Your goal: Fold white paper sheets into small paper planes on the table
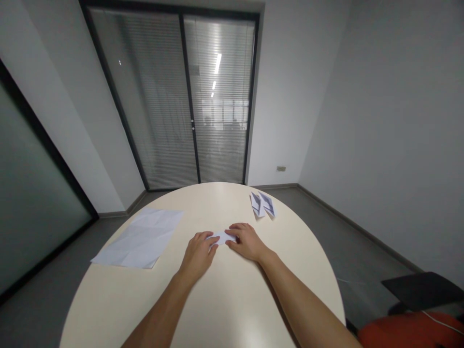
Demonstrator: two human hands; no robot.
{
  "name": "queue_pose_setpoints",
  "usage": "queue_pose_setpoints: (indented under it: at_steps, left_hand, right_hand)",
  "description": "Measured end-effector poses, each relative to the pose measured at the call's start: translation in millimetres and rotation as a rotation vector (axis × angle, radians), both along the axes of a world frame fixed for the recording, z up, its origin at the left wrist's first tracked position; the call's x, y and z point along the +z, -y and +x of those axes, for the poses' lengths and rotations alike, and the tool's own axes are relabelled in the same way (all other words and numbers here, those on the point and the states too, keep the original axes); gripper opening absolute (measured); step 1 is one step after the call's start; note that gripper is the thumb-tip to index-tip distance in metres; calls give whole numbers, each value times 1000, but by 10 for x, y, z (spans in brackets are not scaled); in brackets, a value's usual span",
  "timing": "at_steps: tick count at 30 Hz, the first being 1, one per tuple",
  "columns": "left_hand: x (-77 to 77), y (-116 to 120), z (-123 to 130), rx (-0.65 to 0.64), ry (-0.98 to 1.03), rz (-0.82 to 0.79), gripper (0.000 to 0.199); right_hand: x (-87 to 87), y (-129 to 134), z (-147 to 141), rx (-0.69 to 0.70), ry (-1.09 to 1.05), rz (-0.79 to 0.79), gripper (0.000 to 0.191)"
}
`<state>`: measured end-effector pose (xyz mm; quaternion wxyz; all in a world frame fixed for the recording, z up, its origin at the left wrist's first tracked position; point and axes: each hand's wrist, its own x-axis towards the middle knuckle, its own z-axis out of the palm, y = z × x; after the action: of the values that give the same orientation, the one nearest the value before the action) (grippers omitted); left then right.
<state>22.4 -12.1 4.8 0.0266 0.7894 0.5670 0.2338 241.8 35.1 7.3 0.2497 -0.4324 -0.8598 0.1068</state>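
A small strip of folded white paper (222,238) lies on the round table between my two hands. My left hand (200,251) grips its left end, thumb and fingers closed about the edge. On the right end, my right hand (245,240) has its fingers bent over the paper and its thumb at the near edge. Both hands rest low at the tabletop, and their fingertips partly cover the paper. The folds under the fingers are hidden.
Sheets of creased white paper (145,237) lie at the table's left. Two folded paper pieces (262,205) stand near the back right edge of the cream table (224,299). A red chair seat (409,331) and a black flat panel (424,289) are at the lower right.
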Motion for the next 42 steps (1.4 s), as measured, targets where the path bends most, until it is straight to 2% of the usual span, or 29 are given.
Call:
queue_pose_setpoints:
  at_steps: [11,19,27,31,35,38,42]
  left_hand:
    - [-39,2,-19,61,12,6,30]
    - [-3,18,-23,106,-30,22,32]
    - [12,6,-34,127,-38,71,39]
    - [58,9,-33,109,-49,115,32]
    - [75,9,-34,96,-30,135,24]
    - [75,4,-40,96,-26,142,23]
    - [70,-12,-70,113,-21,150,25]
  right_hand:
    - [25,-9,2,-52,9,9,38]
    - [-20,-21,30,-130,-6,-26,51]
    - [51,8,11,-128,-77,-28,38]
    - [105,27,-7,-154,-126,-36,35]
    - [123,9,-15,-167,-201,-33,21]
    - [111,-16,-12,-158,-235,-24,12]
    - [80,-42,-2,-164,-225,-30,13]
